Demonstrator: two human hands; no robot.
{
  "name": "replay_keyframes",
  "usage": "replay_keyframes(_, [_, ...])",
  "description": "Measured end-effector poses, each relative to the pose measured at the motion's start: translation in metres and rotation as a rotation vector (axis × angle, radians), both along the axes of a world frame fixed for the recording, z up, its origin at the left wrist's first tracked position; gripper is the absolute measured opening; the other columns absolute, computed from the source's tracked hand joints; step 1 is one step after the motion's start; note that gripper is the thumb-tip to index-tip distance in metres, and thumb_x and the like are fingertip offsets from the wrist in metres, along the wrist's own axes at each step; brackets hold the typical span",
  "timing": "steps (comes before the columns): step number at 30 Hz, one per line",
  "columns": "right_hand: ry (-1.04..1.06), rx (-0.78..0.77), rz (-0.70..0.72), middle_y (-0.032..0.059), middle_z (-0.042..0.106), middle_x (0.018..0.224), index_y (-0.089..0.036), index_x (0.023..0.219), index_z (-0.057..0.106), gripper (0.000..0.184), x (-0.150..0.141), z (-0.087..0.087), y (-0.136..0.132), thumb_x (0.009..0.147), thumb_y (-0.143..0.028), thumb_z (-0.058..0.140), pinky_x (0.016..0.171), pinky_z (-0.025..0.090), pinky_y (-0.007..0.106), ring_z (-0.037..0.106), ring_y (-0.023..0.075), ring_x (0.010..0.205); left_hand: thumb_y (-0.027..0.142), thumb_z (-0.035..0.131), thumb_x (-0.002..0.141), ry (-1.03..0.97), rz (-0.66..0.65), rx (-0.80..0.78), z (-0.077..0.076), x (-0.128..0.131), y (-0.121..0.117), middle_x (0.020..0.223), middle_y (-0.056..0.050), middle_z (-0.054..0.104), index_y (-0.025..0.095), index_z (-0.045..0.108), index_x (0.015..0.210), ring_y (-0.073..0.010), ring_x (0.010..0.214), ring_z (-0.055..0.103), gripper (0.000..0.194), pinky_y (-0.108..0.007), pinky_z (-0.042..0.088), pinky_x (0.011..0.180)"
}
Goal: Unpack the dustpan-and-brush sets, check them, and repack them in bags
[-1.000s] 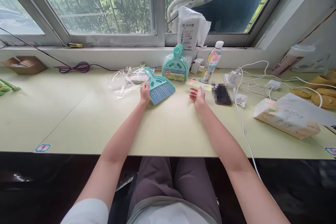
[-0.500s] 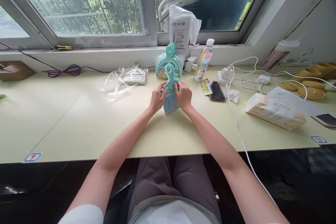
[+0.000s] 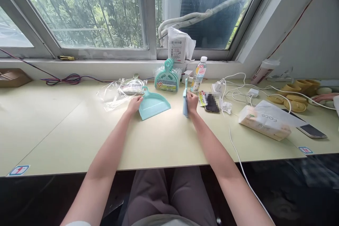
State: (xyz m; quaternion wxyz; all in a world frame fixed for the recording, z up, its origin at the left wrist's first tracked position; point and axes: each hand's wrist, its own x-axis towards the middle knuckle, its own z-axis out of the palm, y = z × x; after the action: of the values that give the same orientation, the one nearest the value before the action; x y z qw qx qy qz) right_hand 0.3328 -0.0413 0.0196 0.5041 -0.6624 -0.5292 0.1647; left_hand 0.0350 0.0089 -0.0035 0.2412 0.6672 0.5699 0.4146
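Observation:
My left hand [image 3: 134, 103] rests on the left edge of a small teal dustpan [image 3: 152, 105] that lies flat on the pale green table [image 3: 66, 127]. The fingers are curled onto the pan's rim. My right hand [image 3: 192, 101] is closed around a small teal brush [image 3: 185, 103], held upright on its bristles just right of the dustpan. A gap of bare table separates pan and brush. Behind them stands a wrapped stack of teal dustpan sets [image 3: 166, 77].
Crumpled clear wrapping [image 3: 116, 91] with another set lies behind my left hand. A bottle [image 3: 198, 74], a phone [image 3: 212, 102], white chargers and cables [image 3: 238, 88], a tissue pack [image 3: 262, 123] and yellow rolls [image 3: 296, 95] fill the right side. A second phone [image 3: 309, 130] lies near the edge.
The brush and dustpan, held together in both hands before, are now apart: the pan lies flat under my left hand, the brush stands in my right. The camera tilted up.

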Motion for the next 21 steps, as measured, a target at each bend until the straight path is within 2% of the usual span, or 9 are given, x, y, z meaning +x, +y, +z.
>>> replay_keyframes(3, [-0.268, -0.06, -0.126, 0.0085, 0.065, 0.069, -0.017, 0.062, 0.063, 0.037, 0.023, -0.004, 0.002, 0.088, -0.031, 0.04, 0.064, 0.037, 0.027, 0.056, 0.0191, 0.067, 0.034, 0.051, 0.083, 0.143, 0.029, -0.004, -0.001, -0.025, 0.005, 0.083, -0.006, 0.07, 0.021, 0.072, 0.08, -0.024, 0.082, 0.06, 0.025, -0.03, 0.042, 0.076])
replay_keyframes(5, [-0.44, -0.111, -0.122, 0.0116, 0.069, 0.076, -0.016, 0.065, 0.067, 0.04, 0.03, -0.008, 0.001, 0.09, -0.029, 0.039, 0.071, 0.04, 0.028, 0.06, 0.0203, 0.074, 0.033, 0.048, 0.083, 0.155, 0.037, 0.023, -0.001, -0.028, 0.006, 0.085, -0.006, 0.07, 0.021, 0.072, 0.078, -0.0249, 0.086, 0.061, 0.027, -0.031, 0.042, 0.077])
replay_keyframes(9, [-0.607, -0.203, -0.074, 0.0169, 0.069, 0.094, -0.013, 0.08, 0.073, 0.044, 0.024, -0.011, 0.001, 0.093, -0.032, 0.035, 0.074, 0.043, 0.029, 0.064, 0.0218, 0.084, 0.031, 0.048, 0.082, 0.14, 0.063, 0.057, -0.001, -0.024, 0.007, 0.085, -0.008, 0.07, 0.021, 0.07, 0.074, -0.0259, 0.088, 0.061, 0.025, -0.032, 0.043, 0.08])
replay_keyframes(13, [-0.734, -0.355, -0.072, 0.0201, 0.068, 0.097, -0.012, 0.09, 0.073, 0.038, 0.009, -0.006, 0.0, 0.086, -0.043, 0.053, 0.076, 0.045, 0.033, 0.065, 0.0266, 0.091, 0.034, 0.061, 0.076, 0.015, 0.118, 0.002, 0.002, -0.027, 0.003, 0.071, -0.007, 0.065, 0.021, 0.067, 0.066, -0.0241, 0.078, 0.059, 0.018, -0.03, 0.043, 0.075])
replay_keyframes(15, [-0.753, -0.393, -0.051, 0.0193, 0.068, 0.098, -0.013, 0.093, 0.072, 0.036, 0.004, -0.002, -0.003, 0.082, -0.044, 0.058, 0.077, 0.045, 0.034, 0.064, 0.0275, 0.095, 0.034, 0.068, 0.071, -0.026, 0.098, -0.038, 0.003, -0.03, 0.001, 0.069, -0.006, 0.064, 0.021, 0.067, 0.065, -0.0223, 0.073, 0.058, 0.015, -0.029, 0.043, 0.071])
replay_keyframes(18, [-0.725, -0.444, 0.029, 0.0147, 0.069, 0.097, -0.016, 0.09, 0.073, 0.029, -0.001, 0.004, -0.009, 0.076, -0.039, 0.062, 0.077, 0.044, 0.032, 0.064, 0.0258, 0.094, 0.033, 0.072, 0.067, 0.029, 0.04, -0.042, 0.003, -0.032, -0.002, 0.065, -0.004, 0.063, 0.021, 0.066, 0.062, -0.02, 0.067, 0.056, 0.014, -0.028, 0.041, 0.067])
replay_keyframes(21, [-0.725, -0.491, 0.073, 0.0137, 0.07, 0.092, -0.015, 0.085, 0.073, 0.024, -0.004, 0.008, -0.013, 0.07, -0.034, 0.066, 0.073, 0.043, 0.031, 0.066, 0.0258, 0.09, 0.029, 0.069, 0.068, 0.123, 0.055, 0.029, 0.001, -0.03, -0.003, 0.057, -0.002, 0.057, 0.021, 0.058, 0.053, -0.0179, 0.063, 0.051, 0.02, -0.028, 0.039, 0.064])
